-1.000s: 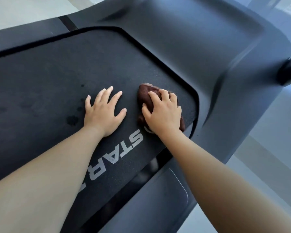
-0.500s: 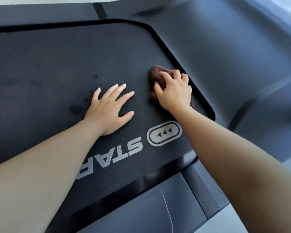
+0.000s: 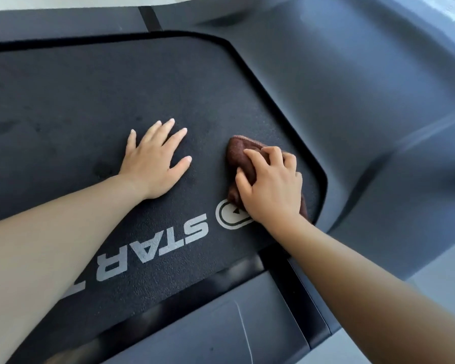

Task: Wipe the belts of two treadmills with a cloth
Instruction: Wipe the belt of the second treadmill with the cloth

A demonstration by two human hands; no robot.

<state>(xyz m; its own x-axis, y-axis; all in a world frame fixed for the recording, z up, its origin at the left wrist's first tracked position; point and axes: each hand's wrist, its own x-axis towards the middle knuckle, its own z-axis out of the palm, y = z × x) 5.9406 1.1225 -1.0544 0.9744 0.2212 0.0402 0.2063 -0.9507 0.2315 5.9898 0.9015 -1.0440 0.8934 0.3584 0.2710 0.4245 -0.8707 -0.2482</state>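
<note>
Dark, textured treadmill belt is filling most of the view. On it, the right hand is gripping a bunched brown cloth with curled fingers, pressing it against the belt near the rounded corner and partly covering an oval white logo. The left hand is lying flat beside it, fingers spread, holding nothing. Smooth grey plastic housing is bordering the belt.
</note>
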